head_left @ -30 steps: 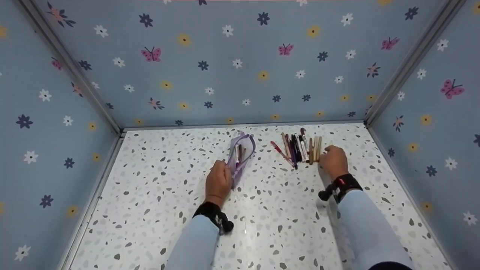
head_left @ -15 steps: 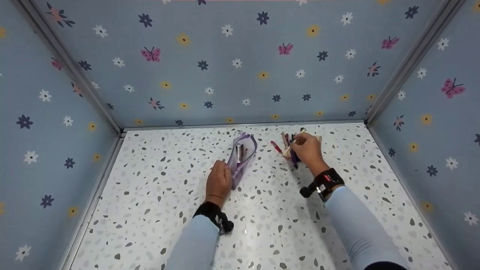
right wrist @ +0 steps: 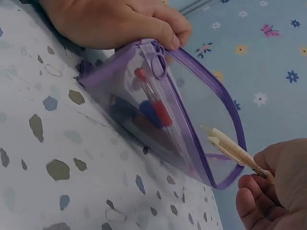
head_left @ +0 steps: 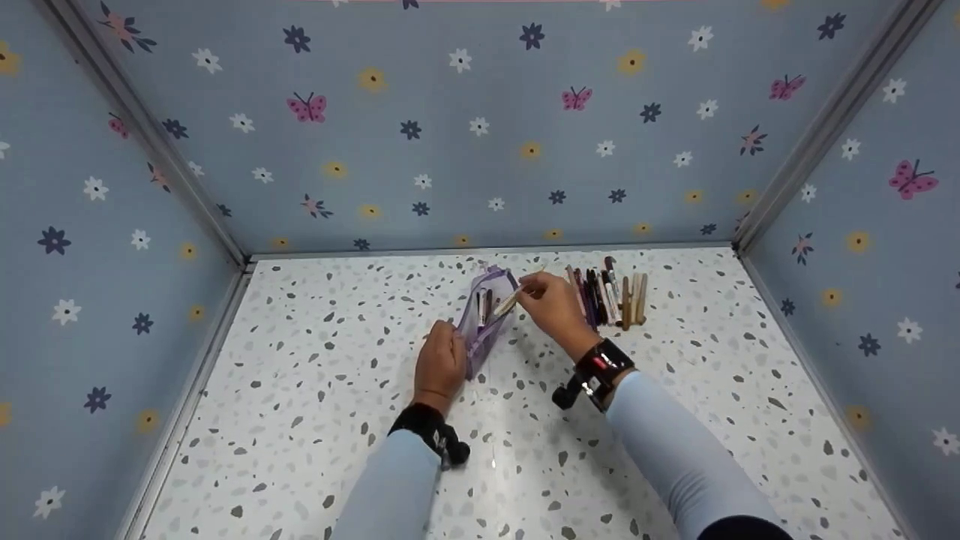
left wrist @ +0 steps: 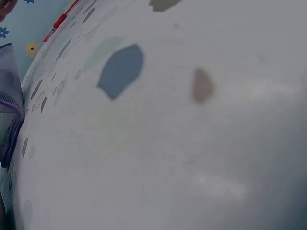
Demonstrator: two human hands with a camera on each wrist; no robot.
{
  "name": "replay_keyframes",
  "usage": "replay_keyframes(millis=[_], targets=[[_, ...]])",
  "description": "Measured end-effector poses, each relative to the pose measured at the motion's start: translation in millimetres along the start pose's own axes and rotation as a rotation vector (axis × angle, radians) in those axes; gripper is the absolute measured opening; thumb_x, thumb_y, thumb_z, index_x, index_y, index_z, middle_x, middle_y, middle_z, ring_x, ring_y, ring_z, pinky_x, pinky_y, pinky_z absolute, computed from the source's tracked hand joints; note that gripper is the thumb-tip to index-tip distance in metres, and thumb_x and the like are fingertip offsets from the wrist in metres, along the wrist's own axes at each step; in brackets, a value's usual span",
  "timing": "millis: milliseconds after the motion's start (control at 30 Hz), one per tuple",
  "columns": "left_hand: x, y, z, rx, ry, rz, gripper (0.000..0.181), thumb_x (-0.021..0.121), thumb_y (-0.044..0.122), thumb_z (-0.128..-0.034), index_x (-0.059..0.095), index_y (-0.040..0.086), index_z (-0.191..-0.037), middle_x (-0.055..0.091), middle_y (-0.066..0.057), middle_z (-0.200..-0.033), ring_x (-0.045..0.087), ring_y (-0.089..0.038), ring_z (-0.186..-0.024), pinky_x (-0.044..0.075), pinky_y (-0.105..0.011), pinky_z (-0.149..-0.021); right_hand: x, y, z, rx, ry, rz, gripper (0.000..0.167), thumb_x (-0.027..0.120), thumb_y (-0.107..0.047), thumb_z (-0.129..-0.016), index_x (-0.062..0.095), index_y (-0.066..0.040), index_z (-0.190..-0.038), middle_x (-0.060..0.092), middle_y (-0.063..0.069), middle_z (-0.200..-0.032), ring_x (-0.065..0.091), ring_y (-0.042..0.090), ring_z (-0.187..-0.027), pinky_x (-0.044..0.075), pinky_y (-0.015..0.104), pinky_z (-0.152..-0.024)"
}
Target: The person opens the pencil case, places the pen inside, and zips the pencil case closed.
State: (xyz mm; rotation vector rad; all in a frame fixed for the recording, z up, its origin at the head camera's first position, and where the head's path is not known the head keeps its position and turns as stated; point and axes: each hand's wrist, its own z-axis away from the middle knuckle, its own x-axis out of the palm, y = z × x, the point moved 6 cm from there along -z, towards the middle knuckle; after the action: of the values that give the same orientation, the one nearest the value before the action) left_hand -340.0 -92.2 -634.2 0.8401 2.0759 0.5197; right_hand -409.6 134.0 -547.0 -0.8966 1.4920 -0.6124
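A purple see-through zip pencil case stands with its mouth open, several pens inside it. My left hand grips its near end; in the right wrist view the left fingers lie over the zip end. Between the thumb and fingers of my right hand is a cream-coloured pen. That pen slants into the case's opening, its tip past the zipped rim. Through the case wall a pen with red ends shows. In the left wrist view only part of the case appears.
Several dark, white and tan pens lie side by side on the speckled table, right of my right hand. A red pen shows in the left wrist view. Blue flowered panels wall the back and sides.
My right hand has moved left from the right end of the pen row, carrying the cream-coloured pen to the pencil case's mouth. The left hand keeps its grip on the case.
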Motion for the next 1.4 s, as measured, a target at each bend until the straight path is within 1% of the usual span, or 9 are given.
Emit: replay_keyframes(millis=[267,400,500,667,867,1033,1167,1300,1400], targets=[[-1.4,4.3,0.6,0.037,0.0,-0.016,0.013,0.053,0.012,-0.1109,0.053,0.004,-0.1,0.053,-0.013,-0.091,0.054,-0.029,-0.077,0.052,-0.047,-0.069,40,-16,7.2,-0.058,-0.178,0.053,0.03,0.076,-0.016,-0.108,0.079,-0.003,-0.135,0.082,0.015,-0.124,0.079,0.032,-0.114,0.067,0.044,-0.094],[-1.8,4.9,0.8,0.032,-0.006,-0.012,0.013,0.052,0.012,-0.1112,0.053,0.005,-0.1,0.053,-0.013,-0.091,0.053,-0.029,-0.076,0.052,-0.047,-0.069,51,-16,9.6,-0.044,-0.282,0.06,0.039,0.073,-0.016,-0.11,0.073,-0.005,-0.148,0.082,0.017,-0.129,0.079,0.033,-0.118,0.066,0.043,-0.094],[-1.0,4.3,-0.4,0.028,-0.007,-0.017,0.014,0.052,0.013,-0.1115,0.053,0.005,-0.1,0.053,-0.013,-0.09,0.053,-0.028,-0.076,0.051,-0.047,-0.069,49,-14,9.6,-0.041,-0.303,0.063,0.046,0.072,-0.014,-0.11,0.068,-0.007,-0.155,0.081,0.018,-0.135,0.079,0.033,-0.12,0.067,0.042,-0.093],[0.1,3.4,-0.4,0.04,0.008,-0.033,0.012,0.052,0.011,-0.1115,0.052,0.005,-0.101,0.052,-0.012,-0.089,0.052,-0.028,-0.075,0.052,-0.045,-0.067,25,0,6.0,-0.023,-0.219,0.04,0.034,0.071,-0.014,-0.111,0.075,-0.004,-0.142,0.08,0.016,-0.132,0.078,0.033,-0.115,0.067,0.043,-0.091],[-1.4,2.6,0.6,0.045,0.028,-0.046,0.011,0.052,0.012,-0.1099,0.051,0.005,-0.101,0.05,-0.011,-0.088,0.053,-0.026,-0.074,0.052,-0.044,-0.065,-18,39,-0.7,0.053,-0.125,0.093,0.028,0.067,-0.016,-0.112,0.078,-0.001,-0.133,0.079,0.018,-0.133,0.076,0.03,-0.108,0.062,0.039,-0.086],[-1.3,2.7,-1.6,0.05,0.037,-0.066,0.013,0.053,0.013,-0.109,0.052,0.005,-0.099,0.051,-0.012,-0.088,0.053,-0.028,-0.073,0.052,-0.046,-0.064,-63,71,-3.4,0.164,-0.069,0.142,0.031,0.065,-0.018,-0.112,0.077,-0.003,-0.136,0.077,0.018,-0.133,0.074,0.028,-0.103,0.061,0.037,-0.081],[-1.4,2.8,-2.7,0.054,0.041,-0.081,0.014,0.053,0.013,-0.1094,0.053,0.005,-0.098,0.052,-0.012,-0.088,0.052,-0.028,-0.071,0.052,-0.046,-0.062,-97,93,-4.1,0.221,-0.015,0.196,0.034,0.063,-0.02,-0.112,0.075,-0.002,-0.138,0.076,0.019,-0.136,0.074,0.028,-0.099,0.061,0.04,-0.083],[-0.9,2.1,-1.7,0.051,0.044,-0.089,0.014,0.054,0.014,-0.1092,0.053,0.006,-0.098,0.053,-0.012,-0.088,0.052,-0.027,-0.069,0.051,-0.045,-0.06,-118,114,-0.3,0.266,-0.003,0.238,0.038,0.06,-0.022,-0.113,0.073,0.0,-0.141,0.075,0.022,-0.138,0.074,0.028,-0.095,0.062,0.045,-0.086],[0.4,1.6,-0.2,0.04,0.041,-0.093,0.015,0.053,0.015,-0.1093,0.053,0.006,-0.098,0.052,-0.011,-0.088,0.052,-0.026,-0.068,0.05,-0.044,-0.059,-129,130,4.2,0.297,-0.009,0.269,0.04,0.058,-0.026,-0.114,0.072,0.0,-0.142,0.075,0.024,-0.14,0.074,0.026,-0.092,0.061,0.043,-0.083]])
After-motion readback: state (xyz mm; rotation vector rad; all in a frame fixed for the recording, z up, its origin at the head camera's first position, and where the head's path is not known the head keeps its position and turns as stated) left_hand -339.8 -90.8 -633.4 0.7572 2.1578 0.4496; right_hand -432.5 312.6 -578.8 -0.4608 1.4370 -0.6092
